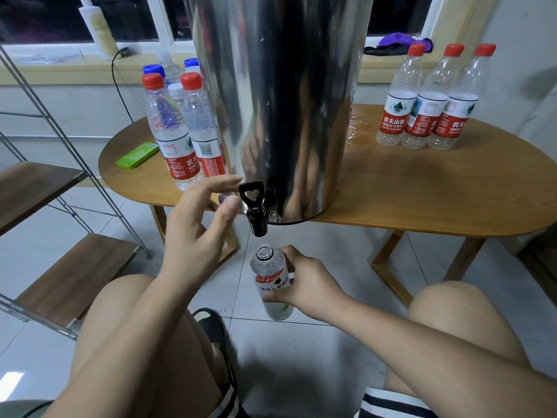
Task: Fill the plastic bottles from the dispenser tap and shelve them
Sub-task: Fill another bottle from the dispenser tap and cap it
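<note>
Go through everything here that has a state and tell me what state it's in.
Tap, handle up, no water running.
Held bottle, uncapped, upright under the spout.
Left hand, open, fingers by the tap handle.
Right hand, gripping the held bottle.
Three bottles on the right, capped, look empty.
Bottles on the left, capped.

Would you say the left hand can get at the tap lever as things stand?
Probably yes: the left hand is open right beside the tap lever, with nothing between them.
</note>
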A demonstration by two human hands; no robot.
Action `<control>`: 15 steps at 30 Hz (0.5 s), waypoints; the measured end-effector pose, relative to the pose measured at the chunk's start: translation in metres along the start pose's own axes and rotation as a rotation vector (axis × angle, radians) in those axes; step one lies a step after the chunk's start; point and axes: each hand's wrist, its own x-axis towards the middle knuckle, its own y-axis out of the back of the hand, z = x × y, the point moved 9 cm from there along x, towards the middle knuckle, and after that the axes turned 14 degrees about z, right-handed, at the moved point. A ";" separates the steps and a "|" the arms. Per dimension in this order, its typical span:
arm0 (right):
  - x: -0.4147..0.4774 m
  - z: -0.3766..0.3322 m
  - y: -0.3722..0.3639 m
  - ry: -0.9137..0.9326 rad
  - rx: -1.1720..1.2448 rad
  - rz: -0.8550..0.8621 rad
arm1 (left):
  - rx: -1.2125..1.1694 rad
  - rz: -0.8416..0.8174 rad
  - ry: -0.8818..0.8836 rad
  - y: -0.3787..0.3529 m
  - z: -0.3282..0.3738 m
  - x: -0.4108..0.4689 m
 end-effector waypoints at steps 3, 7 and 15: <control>-0.001 0.000 0.002 -0.010 0.009 0.001 | 0.066 0.078 0.101 0.011 -0.023 0.011; -0.002 -0.002 0.004 -0.010 0.005 0.009 | 0.293 0.018 0.188 0.011 -0.073 0.019; -0.006 -0.008 0.008 0.000 0.002 0.000 | 0.492 -0.116 0.149 -0.028 -0.109 0.026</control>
